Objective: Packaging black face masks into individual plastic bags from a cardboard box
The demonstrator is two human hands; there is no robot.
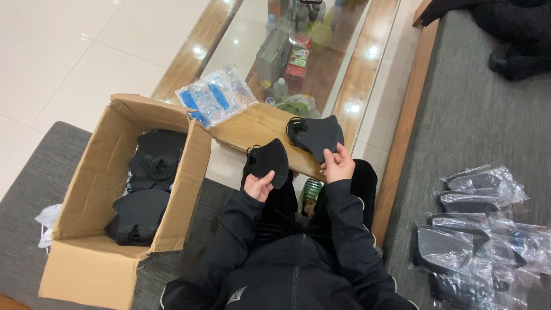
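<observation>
Black-sleeved arms rose from the lap: the left hand pinched one black mask, the right hand gripped another mask over the tabletop. Bagged masks lay finished on the right; many remained loose in the cardboard box, beyond which sat empty plastic bags.

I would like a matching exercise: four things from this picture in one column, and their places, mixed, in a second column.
1. left hand
2. right hand
3. cardboard box
4. bagged masks

a. on the grey seat at the right
b. holds a folded black mask
c. touches a black mask lying on the table
d. holds stacks of black masks

Pairs: 1-b, 2-c, 3-d, 4-a
</observation>
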